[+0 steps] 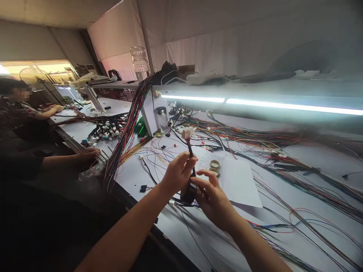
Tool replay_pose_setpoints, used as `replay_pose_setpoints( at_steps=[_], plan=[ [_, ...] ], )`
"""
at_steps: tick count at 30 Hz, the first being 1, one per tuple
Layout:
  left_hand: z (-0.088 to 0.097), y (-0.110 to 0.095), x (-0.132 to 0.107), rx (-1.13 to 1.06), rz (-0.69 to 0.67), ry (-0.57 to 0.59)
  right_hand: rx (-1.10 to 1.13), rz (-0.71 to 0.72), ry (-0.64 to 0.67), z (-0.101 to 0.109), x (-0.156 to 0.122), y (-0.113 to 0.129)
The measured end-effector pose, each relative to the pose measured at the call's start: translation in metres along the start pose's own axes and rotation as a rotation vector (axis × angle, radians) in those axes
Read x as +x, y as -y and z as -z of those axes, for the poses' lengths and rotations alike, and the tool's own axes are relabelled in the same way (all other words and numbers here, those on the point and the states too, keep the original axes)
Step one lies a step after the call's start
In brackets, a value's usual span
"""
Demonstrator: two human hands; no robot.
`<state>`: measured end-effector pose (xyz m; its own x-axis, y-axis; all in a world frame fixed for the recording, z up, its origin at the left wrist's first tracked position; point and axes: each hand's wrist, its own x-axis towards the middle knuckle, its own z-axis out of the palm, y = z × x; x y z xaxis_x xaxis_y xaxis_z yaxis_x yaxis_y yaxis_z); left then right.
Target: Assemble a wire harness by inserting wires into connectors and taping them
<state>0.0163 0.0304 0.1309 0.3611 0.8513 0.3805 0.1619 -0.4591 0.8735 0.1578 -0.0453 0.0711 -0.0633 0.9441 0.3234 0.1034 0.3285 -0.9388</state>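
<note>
My left hand (178, 172) is closed, pinching a wire harness (190, 148) wrapped in black. A white multi-pin connector (188, 132) tops the harness and points up and away from me. Just below the pinch hangs a roll of black tape (188, 193), close against the wrapped wires. My right hand (214, 196) has its thumb and curled fingers at the roll's right side, with the index finger raised beside the harness. Part of the roll is hidden behind the fingers.
Long wire bundles (283, 177) run across the white table. A paper sheet (241, 183) lies beyond my right hand, near two tape rings (214, 164). A thick wire bundle (133, 121) hangs from the shelf at left. A glass bottle (162, 119) stands behind. Co-workers' arms (65, 162) show at left.
</note>
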Motion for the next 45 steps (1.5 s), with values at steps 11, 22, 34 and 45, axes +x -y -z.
replay_pose_setpoints(
  at_steps=[11, 22, 34, 45],
  plan=[
    [-0.028, 0.030, -0.018, -0.695, 0.415, -0.264, 0.633, -0.557, -0.368, -0.014, 0.008, -0.023],
    [-0.013, 0.025, -0.030, -0.096, 0.072, 0.163, 0.565, -0.682, -0.132, -0.007, 0.001, -0.036],
    [-0.019, 0.035, -0.037, -0.148, 0.204, -0.039, 0.179, -0.241, -0.253, -0.009, -0.016, -0.043],
    [-0.020, 0.023, 0.001, 0.242, -0.281, 0.209, 0.062, 0.014, -0.168, 0.005, -0.022, -0.039]
  ],
)
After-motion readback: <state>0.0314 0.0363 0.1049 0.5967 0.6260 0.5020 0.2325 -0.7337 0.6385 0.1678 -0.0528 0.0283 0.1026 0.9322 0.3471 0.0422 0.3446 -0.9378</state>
